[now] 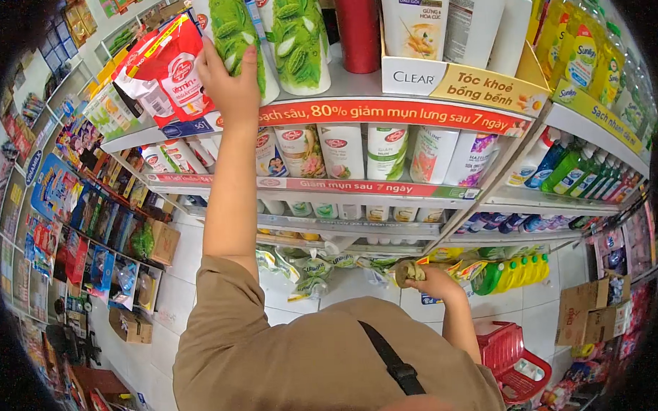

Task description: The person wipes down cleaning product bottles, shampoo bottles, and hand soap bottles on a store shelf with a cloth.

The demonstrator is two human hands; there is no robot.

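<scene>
The left hand [228,89] spreads thumb and fingers around a tall white plastic bottle with green gourd print [228,24], near the grey top shelf's [355,86] front edge. Tugging could topple the adjoining red-and-white plastic pouch [172,73] (the fingers crowd it). The right hand [439,281] curls around an olive-brown rounded bundle [409,274]; a loose grip might drop it.

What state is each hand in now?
Left hand: on white-and-green plastic bottle; grip cannot be told.
Right hand: closed around rounded olive-brown object.
</scene>
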